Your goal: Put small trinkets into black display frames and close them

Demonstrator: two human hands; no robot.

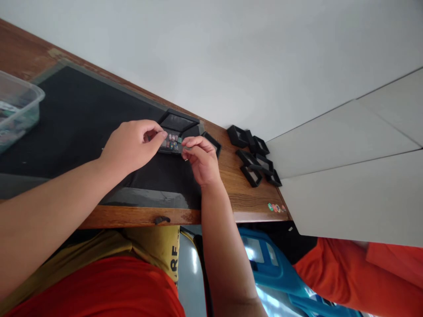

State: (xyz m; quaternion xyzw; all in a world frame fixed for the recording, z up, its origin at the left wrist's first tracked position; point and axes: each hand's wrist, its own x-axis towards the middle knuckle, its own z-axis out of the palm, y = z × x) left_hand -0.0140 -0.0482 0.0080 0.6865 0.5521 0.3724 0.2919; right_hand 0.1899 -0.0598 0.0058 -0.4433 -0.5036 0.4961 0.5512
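I see the left hand (132, 143) with thumb and fingers close together at 9 o'clock of the open black case (177, 122), and the right hand (201, 160) half curled at its 4 o'clock, but I cannot tell if either grips anything. The case holds little bright bits (174, 144) and sits on a black mat (89, 114) on a brown table (239, 196). I spot black boxes (238, 136) at 3 o'clock, a white wall (198, 57) at 12 and a blue chair (269, 268) at 5.

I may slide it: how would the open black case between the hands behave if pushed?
The black case looks stiff, given its straight edges. Its lid, standing raised, might wobble or swing. The small pieces, uncovered inside, could shift if loose.
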